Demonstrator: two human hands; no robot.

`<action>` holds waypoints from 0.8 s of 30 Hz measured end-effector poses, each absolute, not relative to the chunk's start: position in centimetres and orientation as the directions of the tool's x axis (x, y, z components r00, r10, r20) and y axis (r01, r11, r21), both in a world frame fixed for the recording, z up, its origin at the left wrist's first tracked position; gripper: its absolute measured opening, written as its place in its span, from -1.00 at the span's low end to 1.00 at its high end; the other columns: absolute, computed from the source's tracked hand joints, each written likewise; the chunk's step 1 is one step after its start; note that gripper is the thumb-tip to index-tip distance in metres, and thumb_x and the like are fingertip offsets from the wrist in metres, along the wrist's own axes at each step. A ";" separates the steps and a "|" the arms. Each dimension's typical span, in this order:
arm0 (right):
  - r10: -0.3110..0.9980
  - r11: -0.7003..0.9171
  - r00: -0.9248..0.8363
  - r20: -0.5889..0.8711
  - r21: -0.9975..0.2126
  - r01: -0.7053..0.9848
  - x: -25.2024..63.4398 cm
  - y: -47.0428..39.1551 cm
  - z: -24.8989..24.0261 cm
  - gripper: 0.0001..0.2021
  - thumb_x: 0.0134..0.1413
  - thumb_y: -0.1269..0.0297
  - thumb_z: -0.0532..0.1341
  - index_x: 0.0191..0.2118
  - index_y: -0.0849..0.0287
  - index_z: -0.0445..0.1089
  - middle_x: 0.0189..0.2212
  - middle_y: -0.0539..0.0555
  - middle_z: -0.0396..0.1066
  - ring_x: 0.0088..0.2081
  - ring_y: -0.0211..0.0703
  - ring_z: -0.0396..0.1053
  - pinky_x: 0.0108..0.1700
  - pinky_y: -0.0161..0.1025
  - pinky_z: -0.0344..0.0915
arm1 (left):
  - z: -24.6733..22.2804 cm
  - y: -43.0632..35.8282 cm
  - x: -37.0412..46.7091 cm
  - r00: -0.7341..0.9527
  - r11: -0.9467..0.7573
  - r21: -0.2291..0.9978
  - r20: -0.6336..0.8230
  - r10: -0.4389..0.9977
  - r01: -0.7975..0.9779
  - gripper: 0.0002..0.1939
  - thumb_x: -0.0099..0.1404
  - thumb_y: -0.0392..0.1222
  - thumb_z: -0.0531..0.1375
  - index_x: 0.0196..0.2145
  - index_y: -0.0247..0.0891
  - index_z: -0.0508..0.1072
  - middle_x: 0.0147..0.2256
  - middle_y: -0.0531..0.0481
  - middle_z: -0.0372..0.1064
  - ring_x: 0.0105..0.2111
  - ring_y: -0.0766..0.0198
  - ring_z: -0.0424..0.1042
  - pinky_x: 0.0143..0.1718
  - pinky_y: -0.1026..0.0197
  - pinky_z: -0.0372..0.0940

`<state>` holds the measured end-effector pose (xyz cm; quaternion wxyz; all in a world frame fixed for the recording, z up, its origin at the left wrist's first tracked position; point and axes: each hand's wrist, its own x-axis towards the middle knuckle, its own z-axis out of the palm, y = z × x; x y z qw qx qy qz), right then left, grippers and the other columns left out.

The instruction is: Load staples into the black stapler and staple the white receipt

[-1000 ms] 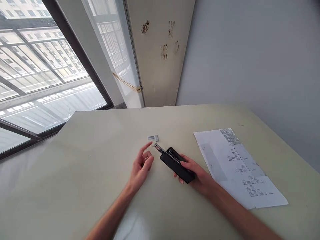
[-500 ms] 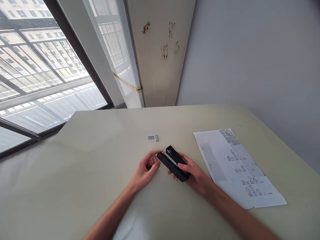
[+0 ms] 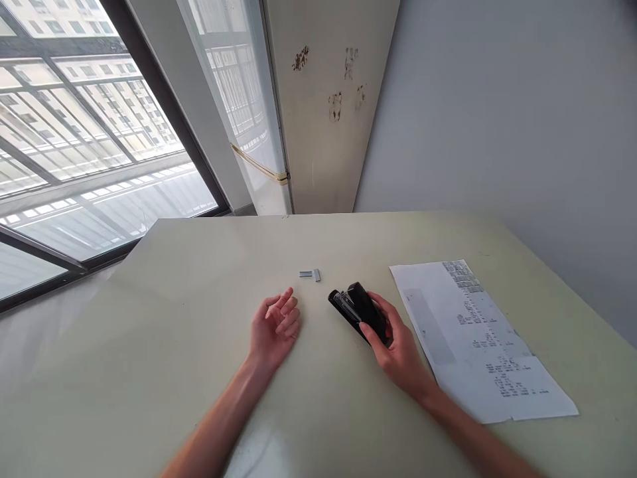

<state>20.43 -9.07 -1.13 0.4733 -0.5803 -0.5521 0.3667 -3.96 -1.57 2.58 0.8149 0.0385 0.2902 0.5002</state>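
Note:
My right hand (image 3: 398, 348) is wrapped round a black stapler (image 3: 365, 307), thumb on its near side. The stapler points up and to the left, and a gap shows between its top arm and its base, with metal parts visible inside. My left hand (image 3: 276, 325) rests palm up to the left of the stapler, apart from it, its fingers loosely curled and nothing seen in them. Beyond the hands, two small grey staple strips lie side by side: one strip (image 3: 305, 273) lies crosswise and the other strip (image 3: 317, 275) points away from me.
A pale table (image 3: 124, 332) spreads under both hands. On the right lies a printed white sheet of paper (image 3: 432, 299), close to my right forearm. Behind the table stand a stained cabinet (image 3: 318, 153) and a grey wall (image 3: 472, 119), with a window (image 3: 89, 119) at the left.
My left hand has come away from the stapler, moved left and turned palm up. My right hand has rolled the stapler, so more of its top shows. The view has shifted slightly.

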 end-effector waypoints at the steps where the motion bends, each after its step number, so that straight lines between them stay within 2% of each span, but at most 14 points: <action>1: 0.985 0.070 0.123 0.118 -0.939 0.337 20.4 -9.1 -1.2 -0.50 0.40 0.09 0.20 0.38 -0.06 0.22 0.27 0.14 0.42 0.22 0.08 0.44 0.20 0.07 0.46 | 2.5 -1.7 -3.8 0.344 0.506 0.343 -0.434 0.832 -0.791 -0.89 0.39 -0.30 0.12 -0.17 -0.34 0.43 -0.51 0.19 0.11 -0.70 0.49 0.00 -0.73 0.36 0.00; 4: 0.977 0.105 0.116 0.176 -0.884 0.456 20.5 -9.1 -1.6 -0.52 0.41 0.12 0.18 0.36 -0.03 0.24 0.25 0.15 0.45 0.19 0.10 0.48 0.13 0.07 0.51 | 2.0 -2.4 -3.0 0.395 0.543 0.310 -0.428 0.813 -0.781 -0.86 0.42 -0.28 0.10 -0.18 -0.36 0.44 -0.50 0.16 0.14 -0.69 0.48 0.04 -0.74 0.38 0.01; 8: 0.968 0.145 0.096 0.230 -0.833 0.533 20.4 -9.3 -2.2 -0.54 0.42 0.15 0.16 0.36 0.00 0.23 0.24 0.16 0.47 0.16 0.09 0.51 0.07 0.03 0.55 | 1.5 -3.5 -1.7 0.443 0.563 0.237 -0.412 0.796 -0.791 -0.85 0.43 -0.24 0.13 -0.26 -0.36 0.44 -0.49 0.11 0.16 -0.63 0.43 0.16 -0.70 0.37 0.08; 12: 0.961 0.213 0.027 0.276 -0.797 0.565 20.4 -9.4 -2.5 -0.54 0.44 0.21 0.13 0.37 0.01 0.20 0.26 0.16 0.46 0.21 0.08 0.49 0.13 0.04 0.53 | 1.6 -4.5 -0.8 0.475 0.586 0.172 -0.431 0.768 -0.792 -0.78 0.42 -0.15 0.20 -0.28 -0.39 0.47 -0.43 -0.01 0.29 -0.45 0.31 0.37 -0.40 0.28 0.38; 14: 0.958 0.244 -0.015 0.287 -0.784 0.571 20.4 -9.3 -2.6 -0.54 0.45 0.25 0.12 0.38 0.00 0.18 0.25 0.16 0.46 0.20 0.06 0.50 0.13 0.02 0.53 | 1.6 -4.9 -0.5 0.503 0.621 0.169 -0.445 0.741 -0.765 -0.74 0.40 -0.10 0.24 -0.23 -0.41 0.50 -0.35 -0.10 0.39 -0.34 0.24 0.45 -0.25 0.22 0.43; 17: 0.942 0.303 -0.065 0.328 -0.754 0.582 20.4 -9.1 -2.4 -0.52 0.45 0.32 0.11 0.40 -0.02 0.14 0.21 0.16 0.48 0.18 0.02 0.51 0.11 0.00 0.55 | 1.3 -5.2 -0.1 0.545 0.665 0.204 -0.428 0.721 -0.718 -0.70 0.37 -0.05 0.29 -0.20 -0.42 0.54 -0.28 -0.15 0.45 -0.26 0.18 0.49 -0.14 0.19 0.43; 20: 0.860 0.463 -0.123 0.495 -0.655 0.598 20.3 -9.0 -1.8 -0.46 0.39 0.40 0.16 0.40 -0.03 0.15 0.25 0.21 0.39 0.31 0.08 0.35 0.27 0.14 0.43 | 1.0 -5.4 0.2 0.571 0.678 0.258 -0.384 0.726 -0.688 -0.69 0.36 -0.03 0.31 -0.22 -0.41 0.58 -0.28 -0.15 0.47 -0.23 0.17 0.50 -0.07 0.17 0.40; 22: 0.774 0.575 -0.185 0.606 -0.549 0.607 20.0 -9.2 -1.2 -0.48 0.33 0.41 0.23 0.34 -0.04 0.24 0.26 0.21 0.32 0.37 0.15 0.25 0.37 0.30 0.28 | 1.0 -5.6 0.3 0.577 0.680 0.299 -0.368 0.729 -0.669 -0.68 0.38 -0.02 0.30 -0.21 -0.40 0.60 -0.25 -0.17 0.50 -0.20 0.16 0.50 -0.02 0.17 0.37; 24: 0.718 0.633 -0.250 0.650 -0.460 0.623 19.5 -9.5 -0.8 -0.58 0.27 0.36 0.31 0.21 -0.03 0.37 0.26 0.21 0.29 0.37 0.20 0.22 0.40 0.40 0.16 | 1.0 -5.8 0.4 0.581 0.685 0.339 -0.365 0.727 -0.644 -0.66 0.39 0.02 0.29 -0.19 -0.37 0.61 -0.20 -0.19 0.51 -0.16 0.15 0.50 -0.01 0.18 0.35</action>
